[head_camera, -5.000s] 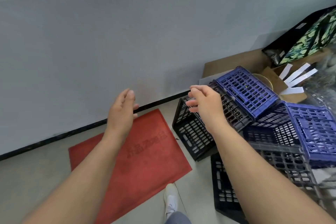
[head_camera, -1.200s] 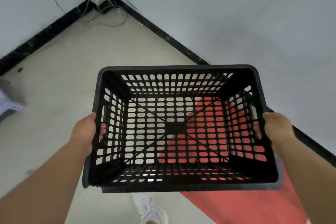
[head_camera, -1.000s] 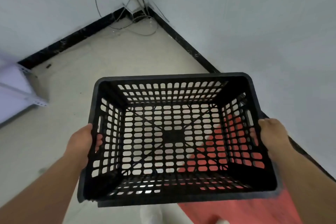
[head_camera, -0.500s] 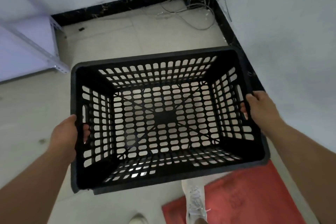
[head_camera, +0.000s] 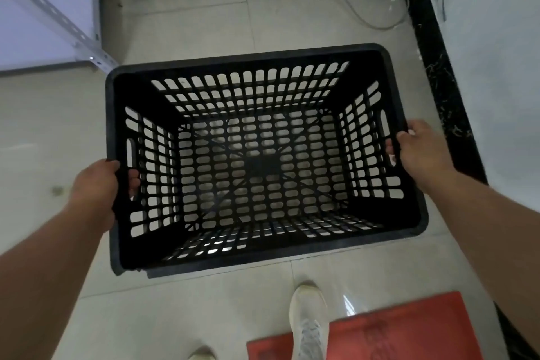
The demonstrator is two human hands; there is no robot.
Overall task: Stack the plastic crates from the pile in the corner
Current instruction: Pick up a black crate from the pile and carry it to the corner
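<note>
I hold an empty black plastic crate [head_camera: 137, 257] upright in front of me, open side up, above the pale tiled floor. Its walls and bottom are a slotted grid. My left hand [head_camera: 98, 188] grips the left short wall at its handle slot, fingers curled inside. My right hand [head_camera: 420, 149] grips the right short wall at the rim, fingers over the edge. The pile of other crates is out of view.
A room corner lies ahead with a black skirting board [head_camera: 438, 67] and loose white cables [head_camera: 377, 3]. A white metal shelf frame [head_camera: 58, 17] stands at the upper left. A red mat [head_camera: 394, 333] and my white shoes [head_camera: 308, 321] are at the bottom.
I have turned left from the crate pile, carrying the black crate toward the room corner. The crate has come lower over the floor; the red mat has slid to the bottom right.
</note>
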